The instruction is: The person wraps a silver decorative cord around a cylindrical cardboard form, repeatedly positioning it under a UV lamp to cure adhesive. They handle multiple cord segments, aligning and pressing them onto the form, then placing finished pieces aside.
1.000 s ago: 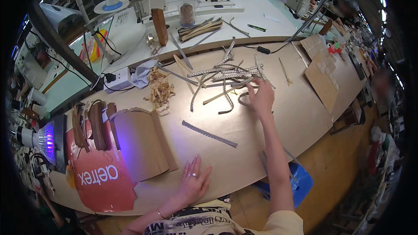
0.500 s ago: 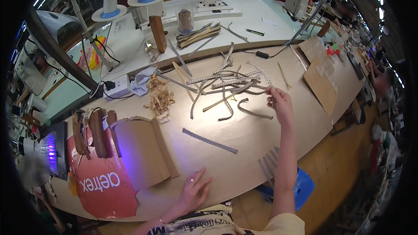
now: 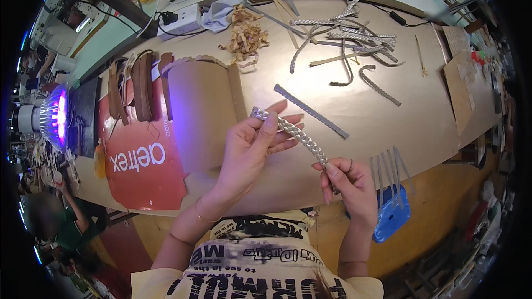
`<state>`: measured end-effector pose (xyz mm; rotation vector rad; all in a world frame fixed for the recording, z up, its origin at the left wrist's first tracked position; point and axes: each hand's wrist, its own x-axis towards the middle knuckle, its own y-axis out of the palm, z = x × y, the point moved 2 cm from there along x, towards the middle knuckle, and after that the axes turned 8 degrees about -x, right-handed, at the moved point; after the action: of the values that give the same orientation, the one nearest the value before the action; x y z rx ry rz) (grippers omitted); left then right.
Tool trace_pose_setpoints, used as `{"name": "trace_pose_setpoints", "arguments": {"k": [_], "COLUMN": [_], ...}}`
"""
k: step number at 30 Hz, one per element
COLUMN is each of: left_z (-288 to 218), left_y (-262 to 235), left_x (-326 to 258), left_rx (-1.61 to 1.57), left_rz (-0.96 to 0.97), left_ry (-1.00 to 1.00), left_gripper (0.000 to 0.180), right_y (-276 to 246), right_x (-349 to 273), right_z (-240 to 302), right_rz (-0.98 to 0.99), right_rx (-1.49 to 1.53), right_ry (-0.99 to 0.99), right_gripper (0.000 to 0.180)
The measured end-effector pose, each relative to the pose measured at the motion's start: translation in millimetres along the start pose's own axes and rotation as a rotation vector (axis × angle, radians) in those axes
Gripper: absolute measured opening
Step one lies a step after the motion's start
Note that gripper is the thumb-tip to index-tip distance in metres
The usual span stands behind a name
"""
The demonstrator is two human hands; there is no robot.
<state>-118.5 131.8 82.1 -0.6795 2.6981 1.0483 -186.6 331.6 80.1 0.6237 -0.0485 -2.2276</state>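
A pale silvery braided strap is stretched slantwise between my two hands, above the near part of the table. My left hand pinches its upper left end between thumb and fingers, the other fingers spread behind it. The lower right end is gripped by my right hand, with a short darker tip poking out below the fingers. Just beyond the hands a flat grey braided strip lies alone on the table. Farther back is a loose pile of braided straps, and a short curved one rests in front of it.
Left of my hands lie a curved brown sheet, a red printed sheet and brown strips. Behind are curled shavings and a power strip. A purple-lit lamp stands far left. Grey strips overhang the near edge above a blue stool.
My right hand has come back from the pile toward me with a braided strap. My left hand has risen off the table and taken its other end. The view has tilted downward.
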Motion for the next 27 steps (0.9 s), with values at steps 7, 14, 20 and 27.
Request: {"name": "trace_pose_setpoints", "arguments": {"k": [7, 14, 20, 27], "left_z": [-30.4, -23.9, -20.2, -32.6], "left_y": [-13.3, -16.5, -18.7, -20.3], "left_x": [-14.9, -12.2, -17.4, -11.7], "left_rx": [0.482, 0.390, 0.338, 0.456], "left_rz": [0.208, 0.084, 0.061, 0.117], "left_ry": [-0.319, -0.194, -0.356, -0.406], "left_gripper": [0.043, 0.038, 0.037, 0.040], "right_y": [5.7, 16.1, -11.6, 11.6], "right_x": [-14.0, -11.8, -24.2, -25.3], "right_z": [0.0, -9.6, 3.5, -22.2], "right_rz": [0.345, 0.313, 0.176, 0.573], "right_rx": [-0.575, -0.526, -0.379, -0.451], "right_ry": [0.017, 0.140, 0.231, 0.252], "right_gripper": [0.020, 0.018, 0.026, 0.019]}}
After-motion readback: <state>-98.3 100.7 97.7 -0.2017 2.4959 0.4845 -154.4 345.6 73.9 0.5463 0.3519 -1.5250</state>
